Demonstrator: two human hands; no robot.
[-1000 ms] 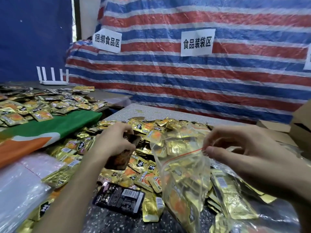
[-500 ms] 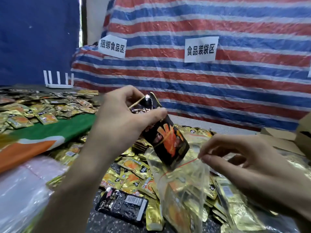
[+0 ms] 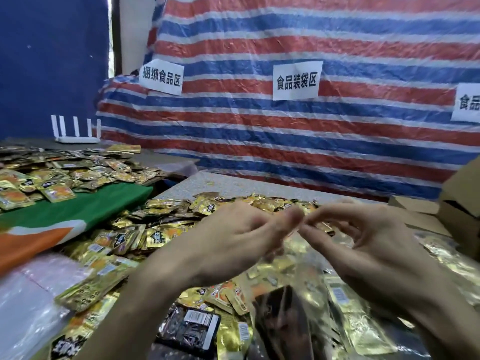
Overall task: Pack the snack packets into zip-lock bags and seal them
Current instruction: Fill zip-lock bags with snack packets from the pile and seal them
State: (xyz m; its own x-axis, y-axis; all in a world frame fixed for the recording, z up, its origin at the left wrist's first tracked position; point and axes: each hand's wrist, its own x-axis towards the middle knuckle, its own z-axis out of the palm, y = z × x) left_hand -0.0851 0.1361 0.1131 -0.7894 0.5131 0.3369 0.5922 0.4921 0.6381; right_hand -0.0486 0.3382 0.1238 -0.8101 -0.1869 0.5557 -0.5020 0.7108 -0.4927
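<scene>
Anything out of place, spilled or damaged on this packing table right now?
Nothing damaged. One black packet lies alone among the heaped gold packets at the near edge; a similar dark packet sits inside the zip-lock bag.

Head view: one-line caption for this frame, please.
Left hand and right hand pinch the zip-lock bag at its top, dark packet inside, over gold snack packets.

Packing workshop: tarpaulin wall (image 3: 285, 141), zone signs (image 3: 297, 80), snack packets (image 3: 161, 237).
</scene>
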